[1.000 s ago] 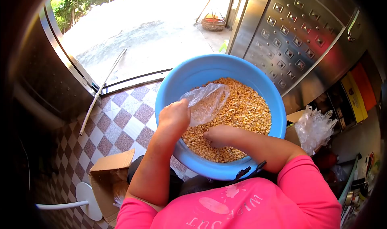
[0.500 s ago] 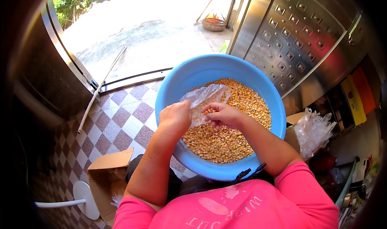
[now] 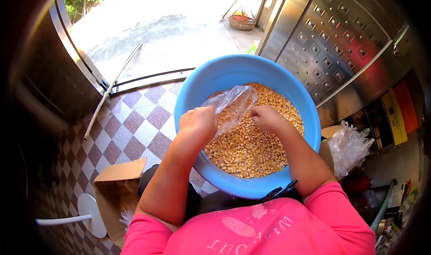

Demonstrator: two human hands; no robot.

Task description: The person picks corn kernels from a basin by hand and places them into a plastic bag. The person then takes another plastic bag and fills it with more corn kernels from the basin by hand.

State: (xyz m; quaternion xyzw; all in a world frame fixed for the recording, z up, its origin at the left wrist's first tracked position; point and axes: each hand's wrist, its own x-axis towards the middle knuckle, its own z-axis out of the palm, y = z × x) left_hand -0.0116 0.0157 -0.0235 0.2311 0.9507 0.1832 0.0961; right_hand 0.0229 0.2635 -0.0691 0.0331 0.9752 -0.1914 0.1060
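1. Pink shirt (image 3: 314, 232): "OUT" legible; other lettering (image 3: 283, 224) unclear.
2. My left hand (image 3: 198, 124): fingers closed on clear bag (image 3: 233, 104) over corn (image 3: 256, 154) in blue basin (image 3: 215, 77).
3. My right hand (image 3: 267, 119): fingers curled near bag; contents I cannot tell.

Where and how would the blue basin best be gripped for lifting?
Probably best to grip the blue basin at opposite sides of its rim, coming from left and right. It is wide, round and holds many corn kernels, so a one-sided hold could tip it.
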